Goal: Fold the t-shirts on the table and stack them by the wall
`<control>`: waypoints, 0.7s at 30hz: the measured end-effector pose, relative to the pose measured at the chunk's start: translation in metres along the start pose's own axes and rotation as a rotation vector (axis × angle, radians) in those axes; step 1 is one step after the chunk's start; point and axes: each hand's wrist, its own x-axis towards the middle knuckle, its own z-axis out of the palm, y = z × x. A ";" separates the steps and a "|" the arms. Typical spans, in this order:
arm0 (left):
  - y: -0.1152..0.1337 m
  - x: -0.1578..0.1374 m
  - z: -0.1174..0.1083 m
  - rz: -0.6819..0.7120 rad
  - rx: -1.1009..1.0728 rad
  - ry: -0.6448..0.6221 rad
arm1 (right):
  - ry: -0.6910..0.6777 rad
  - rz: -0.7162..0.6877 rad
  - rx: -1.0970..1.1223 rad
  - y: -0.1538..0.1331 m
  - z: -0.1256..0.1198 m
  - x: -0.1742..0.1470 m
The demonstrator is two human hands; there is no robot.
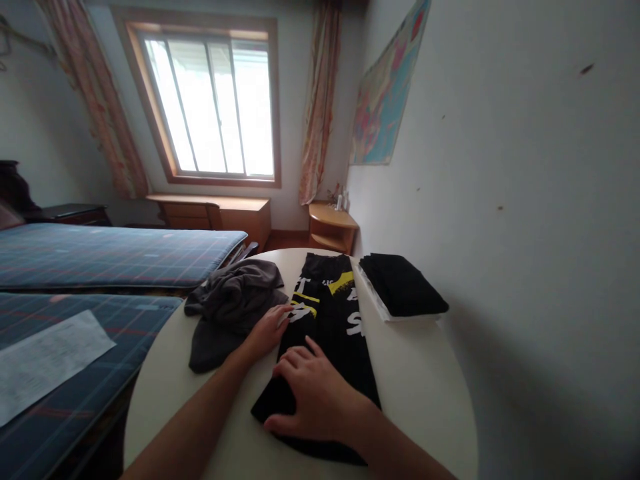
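Observation:
A black garment (345, 360) with white lettering and yellow bands lies folded lengthwise on the round white table (425, 387). Its exact kind is hard to make out. My left hand (267, 328) rests at its left edge, fingers stretched out and touching the cloth beside the print. Lower down, my right hand (315, 387) lies across the near part of the garment, with its fingers spread and the thumb apart. A rumpled dark grey garment (225, 340) sits just left of my left hand.
At the table's right, against the wall, stands a stack of folded black clothes (403, 283) with something white beneath. Beds with plaid mattresses (125, 253) are on the left; a paper sheet (55, 360) lies on the nearer one. A corner shelf (333, 217) stands beyond the table.

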 end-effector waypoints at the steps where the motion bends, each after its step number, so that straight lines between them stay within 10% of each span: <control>1: 0.001 -0.003 0.000 0.000 0.009 -0.001 | -0.002 -0.011 0.006 -0.009 0.008 0.000; 21: 0.013 -0.008 -0.004 0.049 0.079 -0.127 | -0.060 0.039 0.063 0.001 0.026 -0.013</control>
